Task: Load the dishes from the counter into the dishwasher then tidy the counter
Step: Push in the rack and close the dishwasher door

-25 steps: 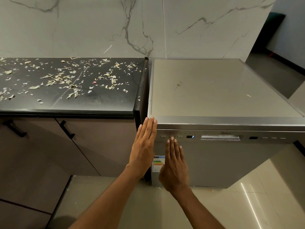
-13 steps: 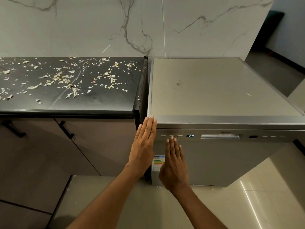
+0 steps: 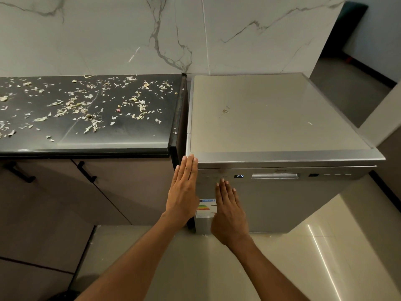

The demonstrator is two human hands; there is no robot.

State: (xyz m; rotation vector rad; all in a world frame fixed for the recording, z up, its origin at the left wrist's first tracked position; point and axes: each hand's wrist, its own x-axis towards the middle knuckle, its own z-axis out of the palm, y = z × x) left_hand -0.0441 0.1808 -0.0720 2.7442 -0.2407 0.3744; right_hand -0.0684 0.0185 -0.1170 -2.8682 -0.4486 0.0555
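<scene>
So the dishwasher (image 3: pixel 271 192) sits in the middle-right of the frame with its door shut, so no telling what's inside it. Its little display (image 3: pixel 239 176) is lit and looks like it reads P4. Both hands are flat and open, fingers together, holding nothing. The left hand (image 3: pixel 184 190) is up against the dishwasher's top left corner, fingertips at the edge of the lid. The right hand (image 3: pixel 230 205) is lower and just beside it, fingertips right below the row of buttons (image 3: pixel 219 176) left of the display; can't tell if it's actually pressing one. An energy sticker (image 3: pixel 206 208) peeks out between the two hands.

The black surface (image 3: pixel 108 137) in the upper left of the frame has no dishes on it, just a scatter of pale scraps (image 3: pixel 86 105) all over it, like peelings. Cabinet doors with black handles (image 3: pixel 86 172) sit underneath.
</scene>
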